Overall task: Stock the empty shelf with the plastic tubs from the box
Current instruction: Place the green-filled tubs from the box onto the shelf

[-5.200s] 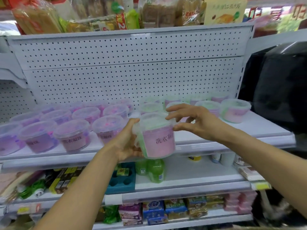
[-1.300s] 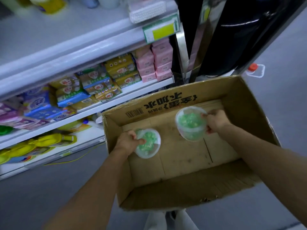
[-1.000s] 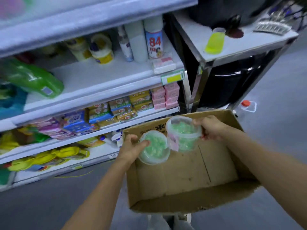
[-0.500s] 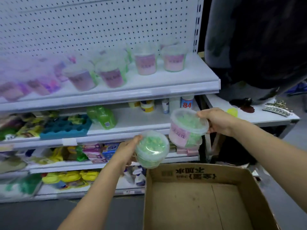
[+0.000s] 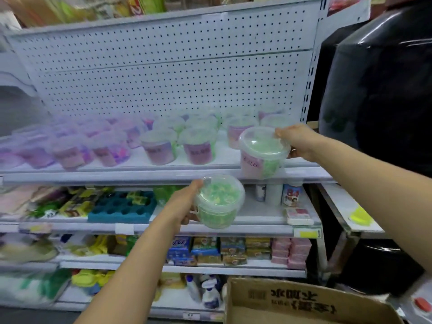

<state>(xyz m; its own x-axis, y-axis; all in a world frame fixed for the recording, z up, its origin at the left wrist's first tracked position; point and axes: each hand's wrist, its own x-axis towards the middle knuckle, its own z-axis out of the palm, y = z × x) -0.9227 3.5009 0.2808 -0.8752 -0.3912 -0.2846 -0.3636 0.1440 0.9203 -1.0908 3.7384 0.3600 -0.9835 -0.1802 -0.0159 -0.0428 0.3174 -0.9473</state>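
Right hand: the right hand (image 5: 298,142) grips a tub with a pink label (image 5: 263,152) by the rim, thumb on the lid edge, fingers curled round the far side.
Tub with a pink label: clear plastic, green contents, lid on; it sits right of centre in the frame, level with the front edge of the shelf (image 5: 163,175), though whether its base touches the shelf I cannot tell.
Left hand: the left hand (image 5: 184,206) holds a second green tub (image 5: 218,201), thumb over the lid rim and fingers under the side.
Second green tub: tilted toward the camera, in mid-air at the centre of the frame, below the shelf's front edge and in front of the next shelf down.
Shelf: white metal with a pegboard back (image 5: 163,73); rows of tubs (image 5: 159,148) stand on it, purple ones at the left of the frame, green ones with pink labels toward the middle and right, all somewhat blurred.
Box: the cardboard box (image 5: 304,302) shows at the bottom right of the frame, open, with printed black characters on its inner flap.
Lower shelves: a teal tray (image 5: 121,206), white bottles (image 5: 273,194) and packets of soap (image 5: 233,250) fill the shelves beneath.
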